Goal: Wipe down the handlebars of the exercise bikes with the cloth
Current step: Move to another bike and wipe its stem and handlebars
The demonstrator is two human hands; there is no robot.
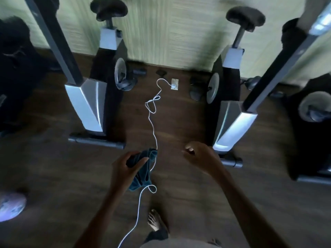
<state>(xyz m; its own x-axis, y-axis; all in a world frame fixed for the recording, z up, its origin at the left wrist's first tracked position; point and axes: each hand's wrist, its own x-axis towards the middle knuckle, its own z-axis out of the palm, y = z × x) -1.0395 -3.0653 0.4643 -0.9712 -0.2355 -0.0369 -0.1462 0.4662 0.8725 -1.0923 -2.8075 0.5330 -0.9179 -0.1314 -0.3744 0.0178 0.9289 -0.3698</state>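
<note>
My left hand [126, 166] grips a dark teal cloth [143, 173] that hangs bunched below its fingers, low in the middle of the view. My right hand [200, 156] hovers to the right of it with loosely curled fingers and holds nothing. Two exercise bikes stand ahead, the left bike [89, 97] and the right bike [231, 122], each with a silver and black column and a dark saddle at the back. Their handlebars lie outside the view. The picture is blurred by motion.
A white cable [152, 111] runs along the dark wooden floor from a floor socket [174, 84] between the bikes toward me. My bare foot [155, 221] stands below. A third bike [311, 111] is at the right edge, dark equipment at the left.
</note>
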